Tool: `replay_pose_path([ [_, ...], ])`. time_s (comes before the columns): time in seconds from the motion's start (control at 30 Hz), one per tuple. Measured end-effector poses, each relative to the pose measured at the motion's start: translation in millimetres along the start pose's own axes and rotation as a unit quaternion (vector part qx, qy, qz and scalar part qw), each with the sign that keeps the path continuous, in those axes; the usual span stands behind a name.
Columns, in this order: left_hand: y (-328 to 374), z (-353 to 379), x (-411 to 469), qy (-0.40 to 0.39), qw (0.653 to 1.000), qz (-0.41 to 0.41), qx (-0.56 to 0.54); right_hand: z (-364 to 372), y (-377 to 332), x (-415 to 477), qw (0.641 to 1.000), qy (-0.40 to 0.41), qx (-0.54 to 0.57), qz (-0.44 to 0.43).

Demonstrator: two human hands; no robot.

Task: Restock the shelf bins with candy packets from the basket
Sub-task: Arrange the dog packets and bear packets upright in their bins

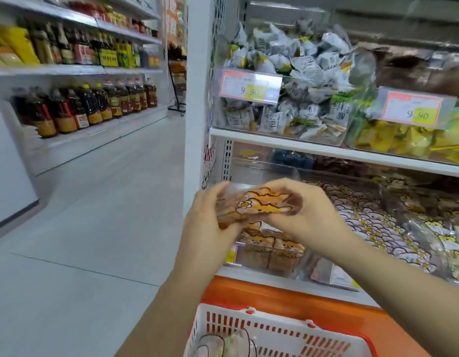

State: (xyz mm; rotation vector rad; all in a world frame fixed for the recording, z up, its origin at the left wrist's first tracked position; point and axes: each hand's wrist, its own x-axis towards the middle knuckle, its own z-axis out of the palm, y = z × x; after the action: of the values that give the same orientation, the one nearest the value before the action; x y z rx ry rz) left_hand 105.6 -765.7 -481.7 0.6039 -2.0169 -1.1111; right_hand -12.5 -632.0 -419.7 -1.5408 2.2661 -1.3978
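Both my hands hold one candy packet (262, 206), orange and yellow with a cartoon fox face, in front of the lower shelf. My left hand (210, 217) grips its left end and my right hand (305, 210) grips its right end. Just below the packet stands a clear bin (251, 261) holding a few packets of the same print. The white and red basket (274, 331) sits at the bottom of the view with a few pale packets (223, 343) inside.
A clear bin of grey-white packets (282, 81) and one of yellow packets (408, 140) stand on the upper shelf with 9.90 price tags. More cartoon-print packets (377, 222) fill the lower shelf to the right. An aisle floor (107, 215) and bottle shelves (81, 104) lie left.
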Motion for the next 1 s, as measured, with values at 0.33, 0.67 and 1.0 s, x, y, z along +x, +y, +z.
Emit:
replay_pose_path([
  [0.33, -48.4, 5.5, 8.7, -0.043, 0.972, 0.012, 0.232, 26.6, 81.5, 83.0, 0.973, 0.111, -0.200, 0.028],
  [0.67, -93.1, 29.2, 11.2, 0.056, 0.958, 0.149, 0.238, 90.6, 133.0, 158.0, 0.964, -0.112, -0.071, 0.229],
  [1.0, -96.7, 35.5, 13.6, 0.054, 0.952, 0.137, 0.270, 92.8, 160.8, 156.8, 0.961, -0.195, -0.079, 0.179],
])
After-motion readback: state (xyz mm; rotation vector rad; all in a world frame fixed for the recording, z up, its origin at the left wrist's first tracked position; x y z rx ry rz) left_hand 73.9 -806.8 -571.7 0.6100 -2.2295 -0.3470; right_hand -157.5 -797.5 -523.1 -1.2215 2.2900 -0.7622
